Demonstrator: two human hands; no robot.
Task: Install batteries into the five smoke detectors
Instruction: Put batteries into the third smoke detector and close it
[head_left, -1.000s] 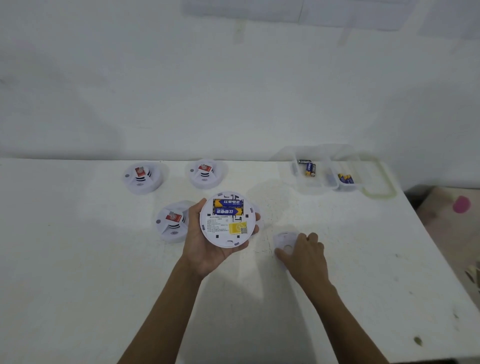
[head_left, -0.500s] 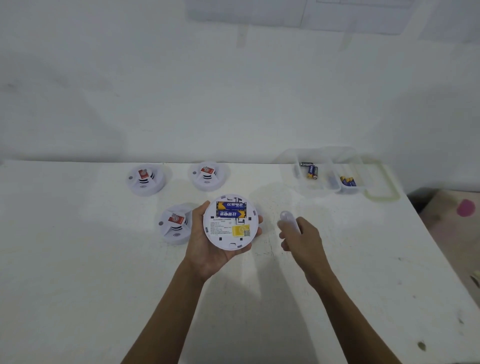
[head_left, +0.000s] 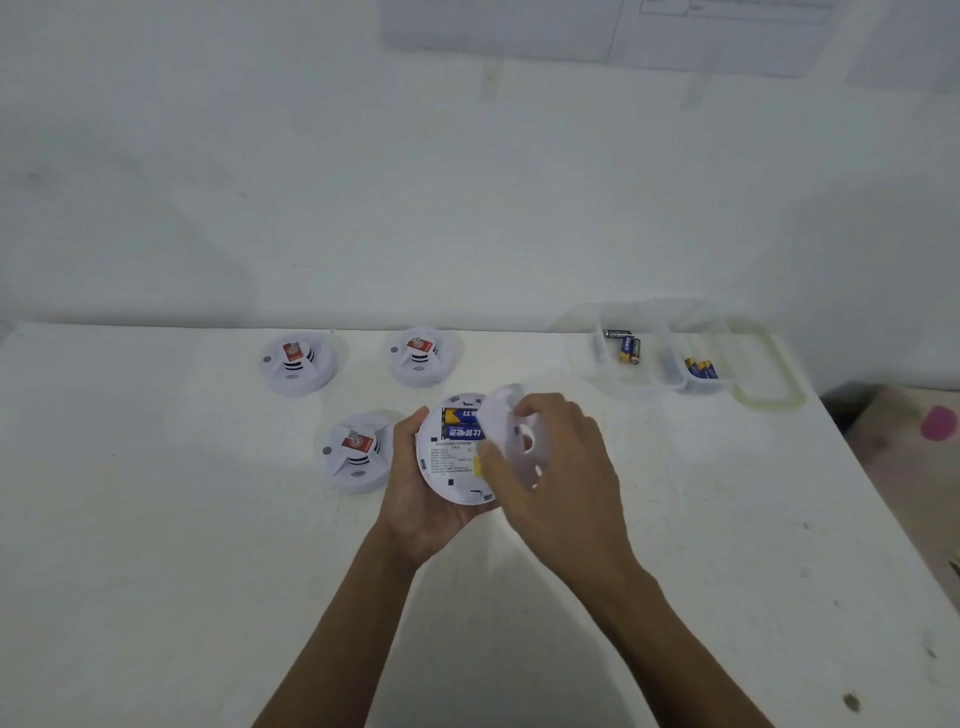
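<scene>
Closing the back of one detector looks to be the step in hand. On the white table (head_left: 182, 545) a clear box (head_left: 587, 364) stands far right with spare batteries (head_left: 628, 349) lying in two of its compartments. Three detectors rest face up: a far-left detector (head_left: 296, 361), a far-middle detector (head_left: 420, 356) and a near detector (head_left: 358, 452) just left of the hands (whether these three hold batteries cannot be told from this side, and a fifth unit does not show). The left hand (head_left: 415, 499) cups the held detector (head_left: 452, 467) above the middle of the table, back up, with the thumb hooked over its left rim and the other fingers curled beneath, mostly hidden. The right hand (head_left: 566, 467) pinches a round white cover (head_left: 506, 431) by its edges, thumb on the near edge and fingers (head_left: 537, 408) curled over the far one. The cover is tilted and overlaps the right part of the held detector, not yet flat on it. Two blue cells (head_left: 460, 423) sit side by side in the bay at the far edge of that back, their right ends under the cover. As I judge it, the next move calls for laying the cover flat and centred and lining its tabs up with the slots round the rim. A short twist or press would then lock it while the left hand holds the body steady.
</scene>
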